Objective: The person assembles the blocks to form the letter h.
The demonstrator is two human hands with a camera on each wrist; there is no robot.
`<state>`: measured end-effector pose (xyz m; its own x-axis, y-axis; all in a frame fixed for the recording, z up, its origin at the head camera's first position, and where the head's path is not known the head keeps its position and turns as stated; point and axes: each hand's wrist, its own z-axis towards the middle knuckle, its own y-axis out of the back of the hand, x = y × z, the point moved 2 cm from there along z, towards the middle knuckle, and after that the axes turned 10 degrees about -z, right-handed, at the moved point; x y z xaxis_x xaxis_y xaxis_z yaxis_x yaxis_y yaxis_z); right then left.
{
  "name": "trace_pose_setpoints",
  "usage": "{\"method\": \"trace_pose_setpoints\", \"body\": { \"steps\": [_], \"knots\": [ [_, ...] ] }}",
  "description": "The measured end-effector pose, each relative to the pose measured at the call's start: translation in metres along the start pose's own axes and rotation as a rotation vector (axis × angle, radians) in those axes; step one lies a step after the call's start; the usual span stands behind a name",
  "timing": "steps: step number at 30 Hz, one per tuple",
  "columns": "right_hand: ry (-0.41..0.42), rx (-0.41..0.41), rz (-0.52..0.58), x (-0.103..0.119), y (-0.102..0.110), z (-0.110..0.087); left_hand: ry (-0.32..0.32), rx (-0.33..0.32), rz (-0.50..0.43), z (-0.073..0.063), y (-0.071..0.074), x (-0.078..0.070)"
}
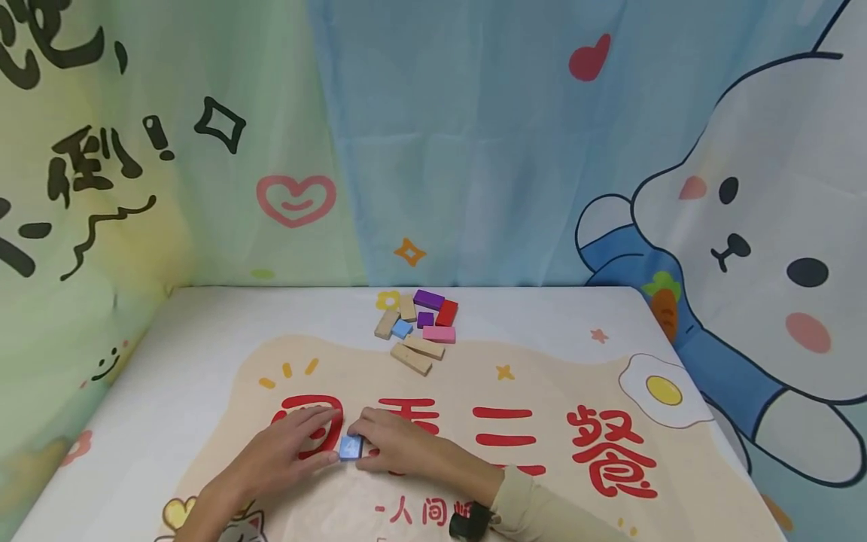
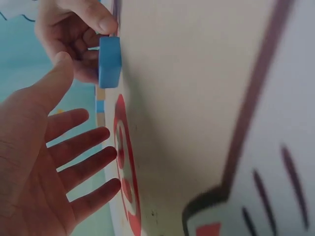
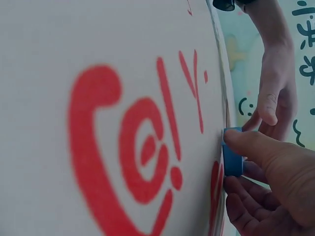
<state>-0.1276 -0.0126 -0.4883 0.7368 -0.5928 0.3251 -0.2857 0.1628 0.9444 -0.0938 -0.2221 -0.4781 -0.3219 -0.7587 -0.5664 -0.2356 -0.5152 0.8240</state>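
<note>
A small blue block (image 1: 350,448) stands on the printed tablecloth in front of the person. The right hand (image 1: 400,443) pinches it between thumb and fingers, and the right wrist view shows the thumb over one end of the block (image 3: 233,160). Left of the block, the left hand (image 1: 287,452) has its fingers spread and nearly straight. In the left wrist view the left hand (image 2: 44,152) holds nothing, and its thumb tip appears a little apart from the block (image 2: 110,62).
Farther back lies a loose group of blocks: plain wooden ones (image 1: 411,359), purple (image 1: 429,299), red (image 1: 446,312), pink (image 1: 439,334) and another blue block (image 1: 402,329). A printed curtain (image 1: 474,188) hangs behind the table (image 1: 542,316).
</note>
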Motion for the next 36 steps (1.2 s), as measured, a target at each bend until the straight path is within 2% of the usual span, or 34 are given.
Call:
{"method": "trace_pose_setpoints", "body": {
  "steps": [5, 10, 14, 18, 25, 31, 36],
  "knots": [
    [-0.059, 0.012, 0.037, -0.006, 0.005, -0.009, 0.001, -0.014, 0.002, 0.002, -0.002, -0.006],
    [-0.136, 0.015, 0.07, -0.021, 0.016, -0.016, -0.01, 0.023, 0.007, 0.007, -0.005, -0.011],
    [-0.215, -0.013, 0.098, -0.039, 0.024, -0.021, -0.053, 0.034, 0.016, 0.009, -0.006, -0.013],
    [-0.282, -0.072, 0.147, -0.058, 0.031, -0.026, -0.089, 0.035, 0.024, 0.01, -0.007, -0.014],
    [-0.382, -0.241, 0.25, -0.097, 0.043, -0.019, -0.07, 0.048, 0.014, 0.012, -0.009, -0.013],
    [-0.478, -0.36, 0.26, -0.131, 0.051, -0.007, -0.035, 0.07, -0.014, 0.012, -0.011, -0.013],
    [-0.527, -0.379, 0.173, -0.147, 0.053, -0.001, -0.036, 0.065, -0.012, 0.012, -0.011, -0.013]
  ]
}}
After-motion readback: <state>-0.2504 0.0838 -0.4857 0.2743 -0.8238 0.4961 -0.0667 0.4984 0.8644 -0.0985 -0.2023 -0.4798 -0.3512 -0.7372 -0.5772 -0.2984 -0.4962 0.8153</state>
